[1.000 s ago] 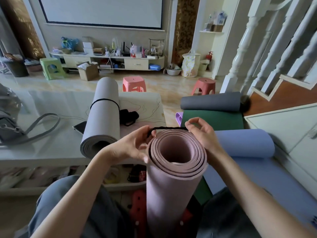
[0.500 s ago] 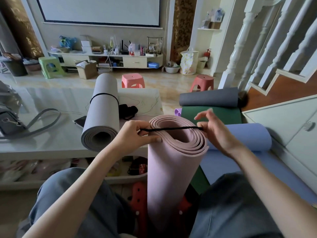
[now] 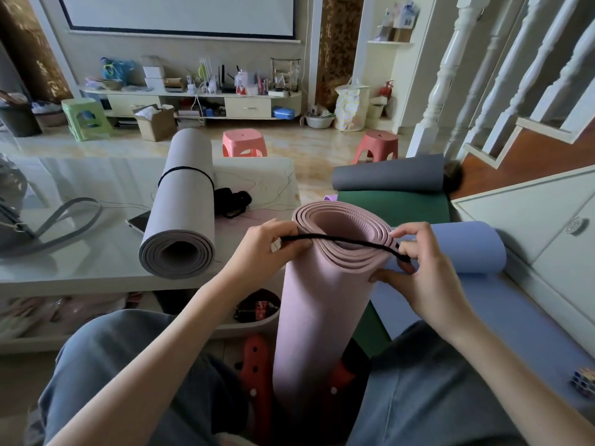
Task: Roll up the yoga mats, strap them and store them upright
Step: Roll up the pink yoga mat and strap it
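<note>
A rolled pink yoga mat [image 3: 318,310] stands upright between my knees. A black elastic strap [image 3: 341,242] is stretched across its open top end. My left hand [image 3: 267,249] pinches the strap's left end against the mat's side. My right hand [image 3: 418,268] pinches the right end and touches the mat's outer edge. A grey rolled mat [image 3: 183,204] with a black strap around it lies on the white table [image 3: 64,272]. To the right lie a purple mat [image 3: 467,246], a green mat [image 3: 396,207] and a dark grey rolled mat [image 3: 386,172].
More black straps [image 3: 233,201] and a phone [image 3: 138,220] lie on the table beside a grey bag [image 3: 19,217]. Pink stools [image 3: 244,143] stand on the floor beyond. White cabinets [image 3: 541,226] and a staircase are on the right. A small cube [image 3: 584,379] rests on the purple mat.
Both hands have pulled the strap from the far rim toward me and down, stretching it wider across the mat's top. The right hand dropped onto the mat's right edge.
</note>
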`<move>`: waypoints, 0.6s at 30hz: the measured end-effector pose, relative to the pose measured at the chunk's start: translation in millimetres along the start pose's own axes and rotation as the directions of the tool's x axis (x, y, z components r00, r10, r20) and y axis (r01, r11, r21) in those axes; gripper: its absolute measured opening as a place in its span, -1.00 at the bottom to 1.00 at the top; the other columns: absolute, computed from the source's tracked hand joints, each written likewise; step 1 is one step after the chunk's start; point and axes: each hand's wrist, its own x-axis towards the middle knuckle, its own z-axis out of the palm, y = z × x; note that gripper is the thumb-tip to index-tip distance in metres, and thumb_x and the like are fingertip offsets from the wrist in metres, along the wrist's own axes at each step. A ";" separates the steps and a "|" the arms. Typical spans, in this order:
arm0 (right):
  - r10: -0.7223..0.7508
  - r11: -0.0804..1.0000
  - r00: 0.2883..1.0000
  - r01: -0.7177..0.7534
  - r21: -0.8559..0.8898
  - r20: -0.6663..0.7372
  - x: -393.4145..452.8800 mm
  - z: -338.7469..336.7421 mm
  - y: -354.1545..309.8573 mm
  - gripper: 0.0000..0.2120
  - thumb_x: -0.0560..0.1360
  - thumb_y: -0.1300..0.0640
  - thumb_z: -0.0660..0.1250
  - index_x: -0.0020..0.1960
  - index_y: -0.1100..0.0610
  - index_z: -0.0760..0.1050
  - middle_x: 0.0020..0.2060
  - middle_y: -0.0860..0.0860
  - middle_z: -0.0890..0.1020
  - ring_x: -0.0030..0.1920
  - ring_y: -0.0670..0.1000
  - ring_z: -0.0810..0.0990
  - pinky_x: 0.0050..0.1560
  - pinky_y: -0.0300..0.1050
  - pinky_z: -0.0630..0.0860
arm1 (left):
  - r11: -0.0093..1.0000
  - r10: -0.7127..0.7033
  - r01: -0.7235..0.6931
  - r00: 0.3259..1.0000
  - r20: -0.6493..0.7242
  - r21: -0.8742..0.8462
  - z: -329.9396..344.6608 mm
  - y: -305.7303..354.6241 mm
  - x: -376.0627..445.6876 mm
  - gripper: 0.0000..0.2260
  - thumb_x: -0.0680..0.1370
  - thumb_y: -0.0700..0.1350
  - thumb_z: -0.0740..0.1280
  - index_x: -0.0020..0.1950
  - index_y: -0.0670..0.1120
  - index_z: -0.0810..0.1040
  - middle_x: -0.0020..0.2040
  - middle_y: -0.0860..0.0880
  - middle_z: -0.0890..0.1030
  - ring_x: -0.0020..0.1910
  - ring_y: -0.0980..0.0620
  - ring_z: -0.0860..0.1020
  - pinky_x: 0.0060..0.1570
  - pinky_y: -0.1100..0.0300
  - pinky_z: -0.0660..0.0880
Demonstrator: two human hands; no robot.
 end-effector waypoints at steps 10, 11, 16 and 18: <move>-0.071 0.989 0.996 0.063 -0.130 -0.053 29.8 26.7 2.8 -0.56 0.32 0.11 0.58 -0.25 0.08 0.27 -0.43 0.00 0.34 -0.36 0.13 0.27 -0.36 -0.01 0.30 | 0.982 0.024 0.038 0.947 -0.320 0.185 10.9 -9.8 -10.5 -0.70 0.18 0.35 0.40 -0.25 0.32 0.36 -0.33 0.14 0.37 -0.21 0.26 0.37 -0.08 0.14 0.22; -0.077 0.989 0.995 0.070 -0.131 -0.055 31.9 27.5 2.5 -0.55 0.32 0.12 0.59 -0.27 0.11 0.27 -0.45 0.03 0.31 -0.35 0.13 0.25 -0.36 -0.04 0.24 | 0.980 0.002 0.066 0.937 -0.349 0.185 11.8 -12.5 -7.3 -0.69 0.17 0.35 0.38 -0.29 0.24 0.37 -0.34 0.12 0.39 -0.22 0.24 0.37 -0.08 0.14 0.20; -0.117 0.981 0.978 0.087 -0.172 -0.172 33.7 41.7 8.3 -0.51 0.37 0.04 0.50 -0.34 -0.02 0.14 -0.49 -0.08 0.20 -0.38 -0.01 0.13 -0.33 -0.07 0.18 | 0.949 0.141 0.019 0.865 -0.482 0.313 25.9 -34.3 6.2 -0.52 0.32 0.25 0.40 -0.44 -0.13 0.36 -0.45 0.09 0.41 -0.21 0.08 0.38 -0.07 0.16 0.15; -0.146 0.959 0.954 0.072 -0.273 -0.263 34.4 52.1 14.9 -0.50 0.40 0.12 0.50 -0.31 -0.04 0.12 -0.49 -0.12 0.20 -0.42 -0.07 0.19 -0.28 -0.06 0.20 | 0.930 0.227 -0.031 0.832 -0.506 0.366 32.5 -40.5 11.1 -0.53 0.39 0.15 0.42 -0.49 -0.11 0.32 -0.48 0.15 0.36 -0.20 0.05 0.41 -0.02 0.16 0.15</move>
